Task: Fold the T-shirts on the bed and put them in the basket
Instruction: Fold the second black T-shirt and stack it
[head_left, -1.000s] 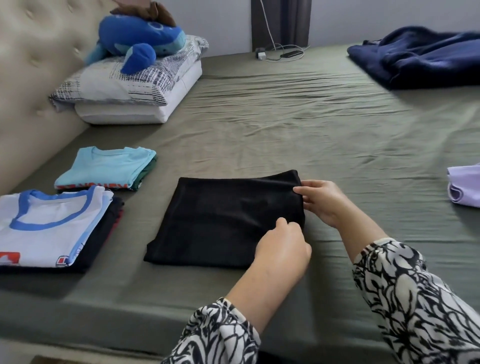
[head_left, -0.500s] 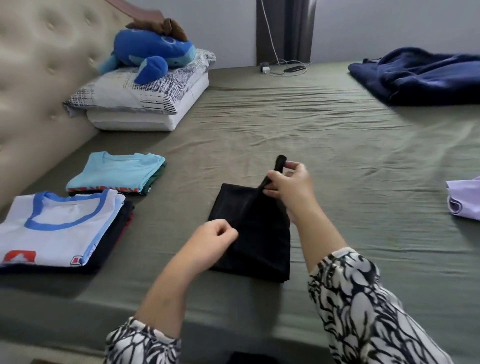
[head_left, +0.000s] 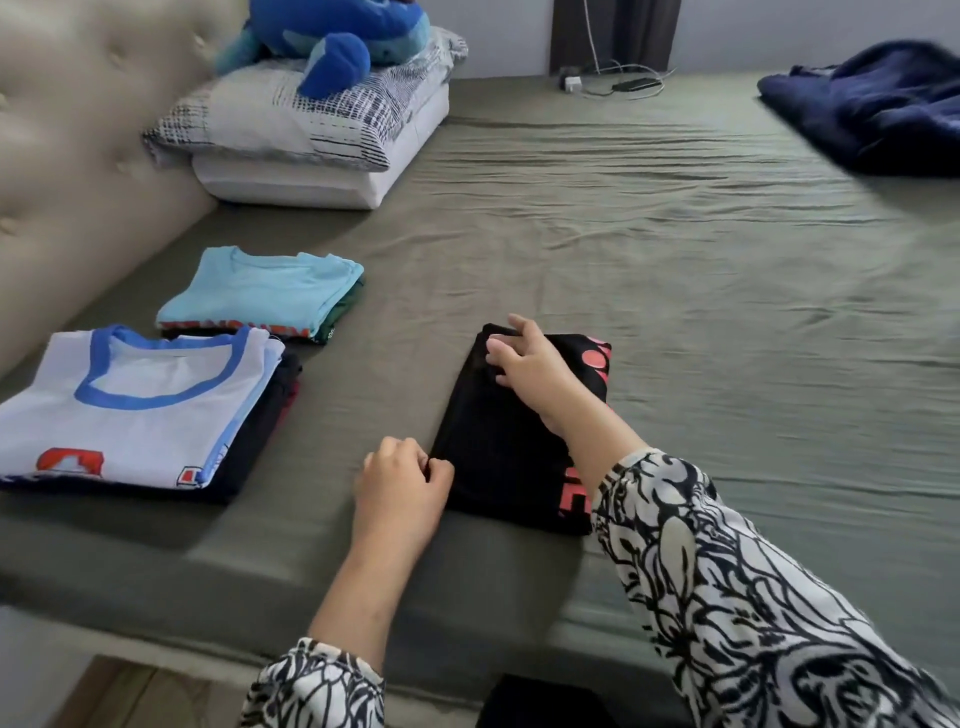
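Observation:
A black T-shirt (head_left: 498, 447) with red print lies folded into a narrow rectangle near the bed's front edge. My right hand (head_left: 530, 364) pinches its far left corner, fingers curled over the fabric. My left hand (head_left: 402, 483) pinches the near left edge of the same shirt. To the left lies a folded white T-shirt with blue collar (head_left: 135, 410) on top of a dark folded one. Behind it sits a folded light blue T-shirt (head_left: 265, 291) on a green one. No basket is in view.
The olive green bed sheet (head_left: 675, 260) stretches wide to the right. Stacked pillows (head_left: 311, 130) with a blue plush toy (head_left: 337, 36) sit at the back left by the padded headboard. A navy blanket (head_left: 872, 104) lies back right. A charger and cable (head_left: 613, 83) lie at the far edge.
The black shirt's right half was folded over to the left, making it narrower and exposing red print. Both hands moved left with the fold and now hold its left edge.

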